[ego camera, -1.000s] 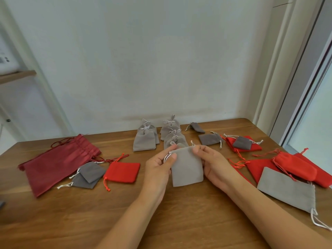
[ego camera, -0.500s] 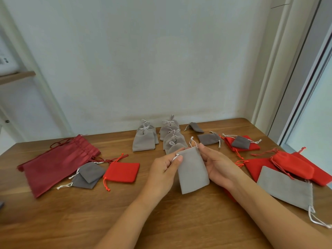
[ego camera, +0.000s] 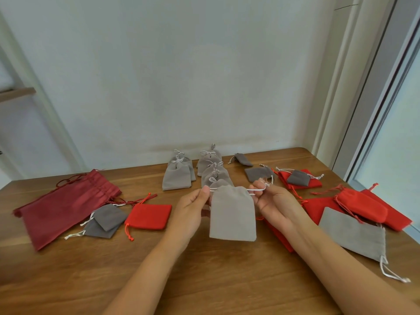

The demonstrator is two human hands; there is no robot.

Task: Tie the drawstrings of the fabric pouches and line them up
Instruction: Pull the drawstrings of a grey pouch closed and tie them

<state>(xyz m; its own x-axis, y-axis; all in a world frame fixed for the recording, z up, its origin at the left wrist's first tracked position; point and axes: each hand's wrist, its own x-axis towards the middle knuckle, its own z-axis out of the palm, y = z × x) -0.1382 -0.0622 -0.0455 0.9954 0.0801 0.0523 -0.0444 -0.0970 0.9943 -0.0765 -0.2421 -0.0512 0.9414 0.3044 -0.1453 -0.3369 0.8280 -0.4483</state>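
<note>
Item in hand: light grey pouch (ego camera: pixel 233 214), hanging upright above the tabletop (ego camera: pixel 204 280), just in front of the tied grey pouches (ego camera: pixel 213 173).
Left hand (ego camera: pixel 193 210): fingers (ego camera: pixel 205 192) pinch the white drawstring (ego camera: pixel 256 190) at the pouch's left top corner.
Right hand (ego camera: pixel 272 201): fingers curled round the cord's right end, which is taut.
Step, as I judge it: cinching; the mouth is not yet gathered.
Next: I'd pull outward evenly, knot the ends, then place it at the row's near end.
</note>
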